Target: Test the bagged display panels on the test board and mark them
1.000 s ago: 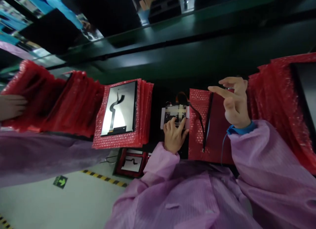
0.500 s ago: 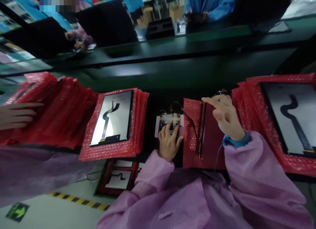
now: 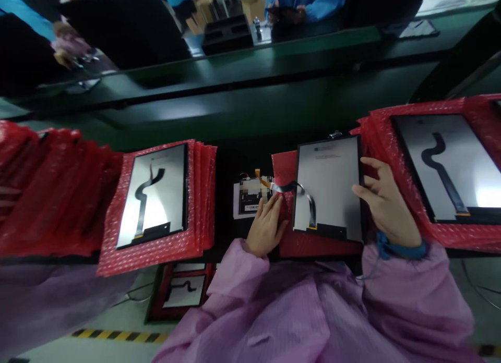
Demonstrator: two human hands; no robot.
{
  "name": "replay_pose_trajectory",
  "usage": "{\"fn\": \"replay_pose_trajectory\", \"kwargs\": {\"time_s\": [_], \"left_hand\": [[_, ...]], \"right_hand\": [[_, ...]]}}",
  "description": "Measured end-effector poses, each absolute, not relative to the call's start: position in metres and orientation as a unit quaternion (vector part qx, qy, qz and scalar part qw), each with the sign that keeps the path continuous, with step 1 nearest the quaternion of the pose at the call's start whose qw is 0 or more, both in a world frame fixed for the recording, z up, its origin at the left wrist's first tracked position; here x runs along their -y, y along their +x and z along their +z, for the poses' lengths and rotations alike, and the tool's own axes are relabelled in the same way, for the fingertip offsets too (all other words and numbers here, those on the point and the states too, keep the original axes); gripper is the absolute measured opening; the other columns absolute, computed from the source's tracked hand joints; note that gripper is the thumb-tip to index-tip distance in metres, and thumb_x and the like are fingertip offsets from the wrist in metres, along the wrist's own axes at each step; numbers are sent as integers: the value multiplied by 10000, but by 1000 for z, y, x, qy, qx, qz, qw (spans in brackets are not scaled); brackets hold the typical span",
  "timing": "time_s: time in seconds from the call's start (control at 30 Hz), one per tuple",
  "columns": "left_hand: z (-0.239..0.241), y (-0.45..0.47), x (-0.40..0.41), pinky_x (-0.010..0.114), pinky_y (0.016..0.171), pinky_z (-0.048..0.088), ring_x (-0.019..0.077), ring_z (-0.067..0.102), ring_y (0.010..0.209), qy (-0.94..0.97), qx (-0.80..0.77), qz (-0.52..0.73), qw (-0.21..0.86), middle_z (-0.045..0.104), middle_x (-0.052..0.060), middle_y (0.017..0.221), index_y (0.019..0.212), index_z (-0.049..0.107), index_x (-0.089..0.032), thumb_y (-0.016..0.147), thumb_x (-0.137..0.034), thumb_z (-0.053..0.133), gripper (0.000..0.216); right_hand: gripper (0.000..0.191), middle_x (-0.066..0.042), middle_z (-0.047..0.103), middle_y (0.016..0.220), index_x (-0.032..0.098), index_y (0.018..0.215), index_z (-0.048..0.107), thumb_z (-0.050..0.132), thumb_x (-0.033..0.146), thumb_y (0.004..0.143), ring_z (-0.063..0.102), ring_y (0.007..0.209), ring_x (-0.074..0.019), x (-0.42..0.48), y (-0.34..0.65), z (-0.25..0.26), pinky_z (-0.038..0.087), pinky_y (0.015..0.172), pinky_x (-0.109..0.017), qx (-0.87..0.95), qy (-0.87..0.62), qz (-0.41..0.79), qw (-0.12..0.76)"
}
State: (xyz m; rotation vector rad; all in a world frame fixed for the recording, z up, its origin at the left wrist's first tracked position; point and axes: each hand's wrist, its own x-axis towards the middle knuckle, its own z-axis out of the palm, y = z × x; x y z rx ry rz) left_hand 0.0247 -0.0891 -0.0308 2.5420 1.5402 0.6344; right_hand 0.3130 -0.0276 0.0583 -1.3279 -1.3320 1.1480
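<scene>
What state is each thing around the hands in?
Small dark rectangular module: lying, white label visible.
Left hand: fingers extended at the module's lower right.
Centre grey rectangular panel: cable side up, over red bubble wrap.
Right hand: at that panel's right edge; grip unclear.
Thin dark ribbon cable: stretched toward the module; connection unclear.
Left grey panel, right grey panel: each lying on red bubble wrap.

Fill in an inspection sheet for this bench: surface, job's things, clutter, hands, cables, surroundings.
Surface: dark bench, partly covered.
Job's things: grey panel over a red sleeve; small circuit board to its left.
Clutter: left red stack and right red stack.
Hands: left hand, fingers by the board's right edge; right hand at the panel's right edge, grip unclear.
Cables: ribbon cable from panel toward board; board connection unclear.
Surroundings: blue-sleeved person opposite; striped floor tape.
</scene>
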Motion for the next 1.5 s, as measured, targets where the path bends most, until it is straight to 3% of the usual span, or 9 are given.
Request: {"fn": "replay_pose_trajectory", "kwargs": {"time_s": [0.17, 0.27, 0.37, 0.43, 0.53, 0.7, 0.8, 1.03, 1.5], "left_hand": [[-34, 25, 88, 563, 1232, 317, 280, 361, 1522, 825, -519, 216, 57, 464, 213, 1565, 1616, 93, -122, 1011, -161, 391, 676], [-30, 26, 90, 570, 1220, 329, 294, 374, 1514, 832, -509, 216, 38, 500, 218, 1534, 1608, 144, -105, 1008, -160, 393, 651], [-12, 21, 87, 523, 1144, 431, 300, 525, 1388, 850, -471, 235, 16, 630, 186, 1396, 1464, 446, -110, 998, -171, 445, 470], [5, 15, 78, 414, 978, 536, 243, 673, 1107, 857, -432, 282, 3, 740, 127, 1150, 1209, 636, -154, 986, -168, 484, 270], [27, 6, 47, 352, 809, 528, 190, 656, 824, 830, -431, 352, -46, 742, 71, 906, 995, 683, -186, 984, -179, 484, 199], [28, 3, -7, 422, 954, 452, 232, 631, 998, 839, -461, 289, -24, 736, 100, 1008, 1010, 694, -174, 1014, -261, 408, 299], [18, 3, -13, 446, 1024, 377, 205, 629, 914, 858, -440, 264, 16, 729, 56, 889, 868, 664, -192, 1018, -251, 374, 332], [9, 3, -6, 448, 1000, 338, 203, 583, 835, 874, -416, 243, 62, 667, 35, 792, 804, 579, -205, 1018, -278, 343, 327], [10, 3, -5, 452, 1019, 333, 210, 560, 850, 874, -425, 230, 49, 659, 38, 803, 780, 563, -210, 978, -191, 374, 274]], "right_hand": [[618, -32, 702, 973, 258, 1441, 306, 538, 256, 868, 669, 728, -162, 17, 305, 25, 573, 669, -312, 549, -531, 510, 396], [585, -85, 665, 1010, 200, 1433, 386, 518, 230, 864, 649, 780, -196, 21, 303, 22, 579, 763, -393, 626, -599, 360, 346], [465, -198, 587, 1228, 139, 1345, 526, 529, 261, 896, 603, 1079, -322, 29, 292, 41, 502, 970, -547, 706, -637, 121, 285], [420, -212, 549, 1321, 130, 1316, 562, 516, 313, 941, 526, 1211, -364, 26, 273, 56, 436, 1050, -584, 755, -595, 74, 264], [311, -163, 615, 1268, 154, 1181, 636, 492, 343, 980, 520, 1199, -319, 6, 236, 66, 395, 1092, -545, 816, -484, 194, 251], [163, -62, 682, 877, 154, 803, 638, 574, 249, 919, 602, 838, -174, -29, 198, 45, 488, 851, -347, 823, -374, 377, 202], [129, -9, 639, 779, 159, 763, 609, 571, 189, 883, 574, 728, -129, -30, 198, 32, 458, 707, -267, 819, -355, 403, 201], [142, -34, 609, 844, 166, 737, 562, 505, 122, 859, 544, 824, -142, -21, 197, 25, 413, 798, -294, 801, -375, 406, 231], [206, -29, 554, 778, 180, 705, 517, 494, 171, 910, 486, 765, -146, -21, 197, 20, 382, 761, -294, 820, -361, 370, 248]]}}
